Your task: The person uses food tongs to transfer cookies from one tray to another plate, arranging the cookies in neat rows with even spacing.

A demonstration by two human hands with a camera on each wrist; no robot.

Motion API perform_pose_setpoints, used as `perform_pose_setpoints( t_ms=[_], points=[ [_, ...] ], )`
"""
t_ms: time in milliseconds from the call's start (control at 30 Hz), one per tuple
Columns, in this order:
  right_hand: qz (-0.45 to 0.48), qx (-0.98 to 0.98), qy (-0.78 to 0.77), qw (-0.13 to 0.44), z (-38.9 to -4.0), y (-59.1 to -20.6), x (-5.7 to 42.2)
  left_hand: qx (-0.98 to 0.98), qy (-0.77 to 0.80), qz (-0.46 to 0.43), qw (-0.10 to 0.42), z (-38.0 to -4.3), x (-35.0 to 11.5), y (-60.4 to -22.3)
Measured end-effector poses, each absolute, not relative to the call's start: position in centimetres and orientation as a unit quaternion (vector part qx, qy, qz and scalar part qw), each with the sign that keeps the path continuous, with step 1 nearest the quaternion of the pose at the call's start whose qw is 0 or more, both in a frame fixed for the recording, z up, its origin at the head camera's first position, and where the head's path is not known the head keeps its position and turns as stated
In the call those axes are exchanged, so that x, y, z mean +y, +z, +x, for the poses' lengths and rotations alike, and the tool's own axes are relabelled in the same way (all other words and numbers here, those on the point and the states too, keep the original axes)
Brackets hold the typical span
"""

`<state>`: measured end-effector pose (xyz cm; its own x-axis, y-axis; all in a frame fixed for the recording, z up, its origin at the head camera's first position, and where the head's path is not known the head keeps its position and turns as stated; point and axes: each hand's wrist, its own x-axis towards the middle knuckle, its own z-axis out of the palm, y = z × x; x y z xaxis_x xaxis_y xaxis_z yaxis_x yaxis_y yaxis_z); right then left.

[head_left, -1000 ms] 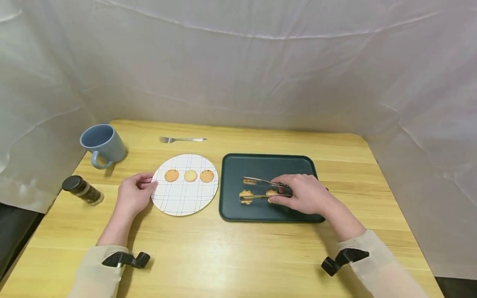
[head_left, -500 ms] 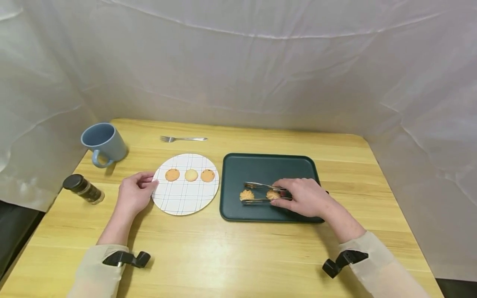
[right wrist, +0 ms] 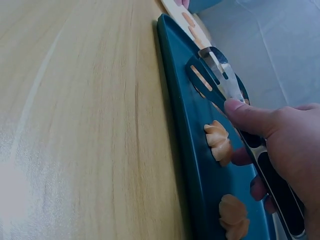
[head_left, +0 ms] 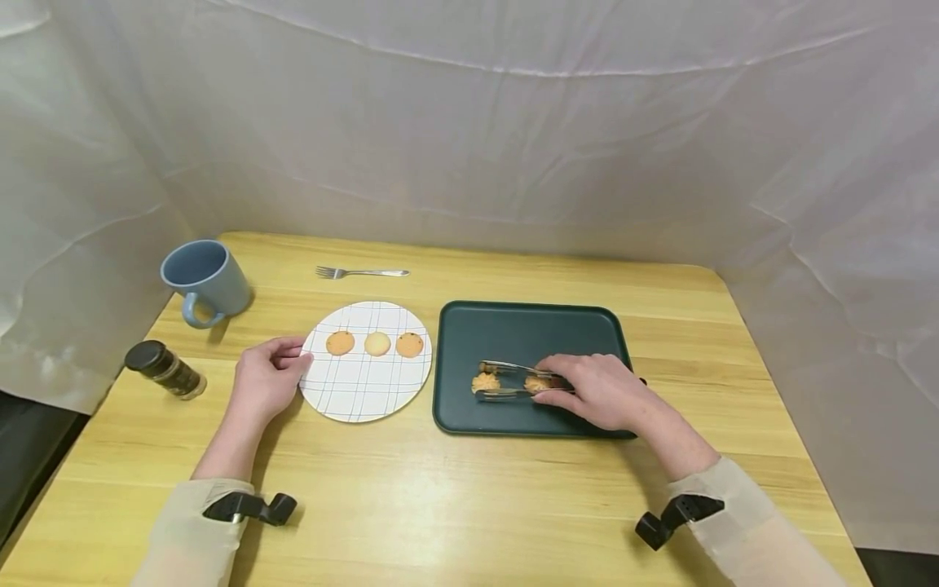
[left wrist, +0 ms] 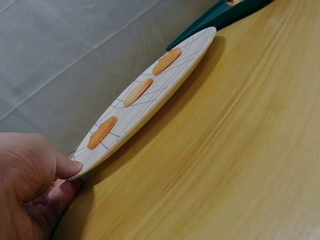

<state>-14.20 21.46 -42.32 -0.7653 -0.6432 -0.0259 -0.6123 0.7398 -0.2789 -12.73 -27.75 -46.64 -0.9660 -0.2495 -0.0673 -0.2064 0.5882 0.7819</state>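
My left hand pinches the left rim of a round white plate with a blue grid. In the left wrist view the thumb lies on top of that rim. Three round cookies lie in a row across the plate. My right hand grips metal tongs above a dark green tray. The tongs' two arms stand on either side of a flower-shaped cookie; contact is unclear. Another such cookie sits partly under my fingers. The right wrist view shows one more cookie beneath the hand.
A blue mug stands at the table's left back corner. In front of it is a spice jar with a black lid. A fork lies behind the plate. Pale curtain hangs round the wooden table.
The tongs have shifted slightly toward the person and turned, so their arms now straddle the leftmost tray cookie; before, one arm crossed over it. The left hand has stayed on the plate.
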Motion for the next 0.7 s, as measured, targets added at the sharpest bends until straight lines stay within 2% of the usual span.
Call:
perform_pose_setpoints(
  t_ms=[700],
  points=[
    [-0.343,0.925,-0.155,0.048,-14.4,-41.3,20.2,-0.889,-0.437,0.132,0.022,-12.7,-27.6,-46.4]
  ],
)
